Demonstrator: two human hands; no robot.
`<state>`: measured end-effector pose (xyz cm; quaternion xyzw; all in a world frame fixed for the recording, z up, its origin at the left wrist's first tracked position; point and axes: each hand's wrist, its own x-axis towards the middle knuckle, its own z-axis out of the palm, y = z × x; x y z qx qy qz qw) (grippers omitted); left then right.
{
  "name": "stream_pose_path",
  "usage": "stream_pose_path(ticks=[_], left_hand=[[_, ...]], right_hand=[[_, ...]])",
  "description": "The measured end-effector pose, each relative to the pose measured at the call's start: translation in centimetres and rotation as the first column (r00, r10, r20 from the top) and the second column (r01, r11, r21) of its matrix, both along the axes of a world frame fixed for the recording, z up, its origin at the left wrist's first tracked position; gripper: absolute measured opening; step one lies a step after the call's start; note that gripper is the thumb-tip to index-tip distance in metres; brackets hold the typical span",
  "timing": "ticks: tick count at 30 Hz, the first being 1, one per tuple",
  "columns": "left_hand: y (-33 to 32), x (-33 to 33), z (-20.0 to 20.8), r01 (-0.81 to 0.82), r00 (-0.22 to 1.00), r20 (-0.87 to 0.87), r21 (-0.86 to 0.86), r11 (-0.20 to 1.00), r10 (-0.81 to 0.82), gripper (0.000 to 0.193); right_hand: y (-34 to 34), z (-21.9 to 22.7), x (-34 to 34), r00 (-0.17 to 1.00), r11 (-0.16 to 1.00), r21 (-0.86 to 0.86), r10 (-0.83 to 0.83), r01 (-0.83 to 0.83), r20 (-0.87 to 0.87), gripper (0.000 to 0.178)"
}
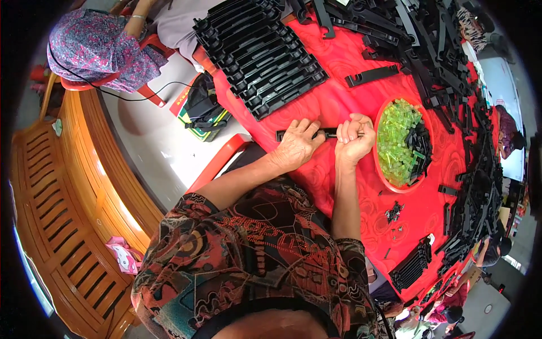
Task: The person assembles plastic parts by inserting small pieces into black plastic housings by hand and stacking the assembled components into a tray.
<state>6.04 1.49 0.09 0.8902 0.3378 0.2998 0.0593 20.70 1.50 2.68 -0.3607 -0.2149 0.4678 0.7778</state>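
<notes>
Black plastic strip (326,133) lies on the red tablecloth (339,104) near the table's edge, straight in front of the person, partly hidden beneath the fingers. The left hand (298,144) is palm down over it, its fingers bent across the strip and gripping it, with one end showing beyond the knuckles. The right hand (354,141) is closed, fingers curled in, at the opposite end of the strip; whatever sits inside that fist cannot be told. Just to the right of this hand stands an orange-red oval basket (389,187), filled with small yellow-green pieces (395,141) on one side and small black pieces (419,148) on the other. Beyond the left hand, long black parts lie side by side in a ladder-like stack (265,62), while a single black part (371,75) rests apart, between that stack and a large loose heap (435,62) farther right. Below the basket are scattered dark bits (394,212) and a smaller row of black parts (411,265). To the left stands a slatted wooden bench (62,220).
</notes>
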Motion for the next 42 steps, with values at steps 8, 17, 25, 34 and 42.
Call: stream_pose_path(ticks=[8, 17, 25, 34, 42], left_hand=[[-0.1, 0.0, 0.3, 0.012, 1.000, -0.003, -0.031, 0.999, -0.012, 0.026], [0.1, 0.2, -0.2, 0.031, 0.999, 0.040, -0.062, 0.998, -0.029, 0.023], [0.2, 0.2, -0.1, 0.034, 0.999, -0.001, -0.074, 0.997, -0.034, 0.019], [0.3, -0.4, 0.0, 0.069, 0.997, -0.016, -0.107, 0.992, -0.071, 0.017], [-0.7, -1.9, 1.3, 0.063, 0.998, -0.014, -0.087, 0.994, -0.065, 0.013]], right_hand=[[0.0, 0.3, -0.3, 0.999, 0.998, -0.024, -0.053, 0.054, 0.011, 0.027], [0.7, 0.4, -1.0, 0.995, 0.992, -0.092, -0.087, 0.092, 0.051, 0.023], [0.4, 0.4, -0.8, 0.993, 0.993, -0.053, -0.103, 0.105, 0.055, 0.023], [-3.0, 4.1, 0.4, 0.915, 0.989, 0.114, -0.133, 0.096, 0.380, 0.017], [-3.8, 6.0, 0.5, -0.130, 0.957, -0.287, 0.280, -0.047, 0.951, 0.033]])
